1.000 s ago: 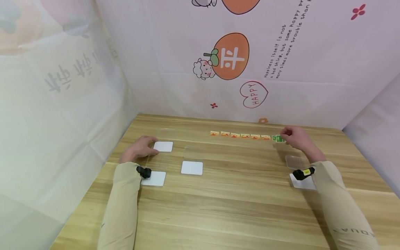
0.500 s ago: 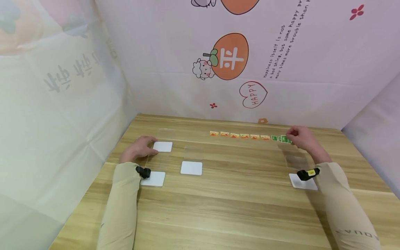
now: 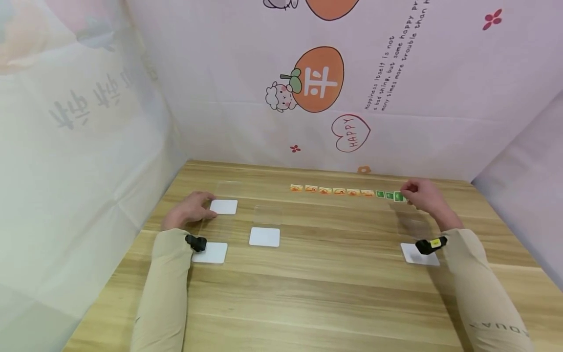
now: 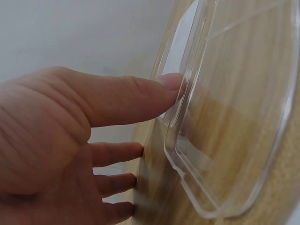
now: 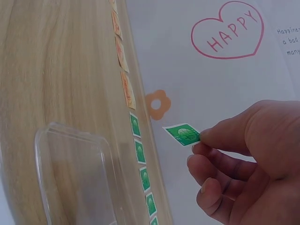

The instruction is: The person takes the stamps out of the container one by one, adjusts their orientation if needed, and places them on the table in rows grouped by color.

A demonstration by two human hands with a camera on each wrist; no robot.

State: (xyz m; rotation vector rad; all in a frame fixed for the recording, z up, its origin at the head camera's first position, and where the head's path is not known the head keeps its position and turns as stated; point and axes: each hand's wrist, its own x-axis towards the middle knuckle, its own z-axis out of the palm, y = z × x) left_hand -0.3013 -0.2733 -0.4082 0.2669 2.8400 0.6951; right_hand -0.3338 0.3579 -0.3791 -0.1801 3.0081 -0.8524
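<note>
My right hand (image 3: pixel 423 195) pinches a small green stamp (image 5: pixel 183 134) with a pale border between thumb and forefinger, above the right end of a row. Green stamps (image 5: pixel 139 151) lie below it in the right wrist view, continuing a line of orange stamps (image 3: pixel 325 190). On the left side, my left hand (image 3: pixel 191 209) rests around the near end of a flat white-filled case (image 3: pixel 224 207). Its thumb overlaps the edge of clear plastic in the left wrist view, and its other fingers are extended down to the tabletop.
Other flat white cases lie at left (image 3: pixel 211 253), centre left (image 3: pixel 265 236) and right (image 3: pixel 420 254), with a transparent lid (image 3: pixel 268 215) behind the centre one. Another clear lid (image 5: pixel 75 178) is near the right hand. A printed cloth (image 3: pixel 246 132) backs the wooden table (image 3: pixel 334 283).
My right hand has shifted to the right along the row with the green stamp, exposing more green stamps on the table. My left hand stays in place beside the white case.
</note>
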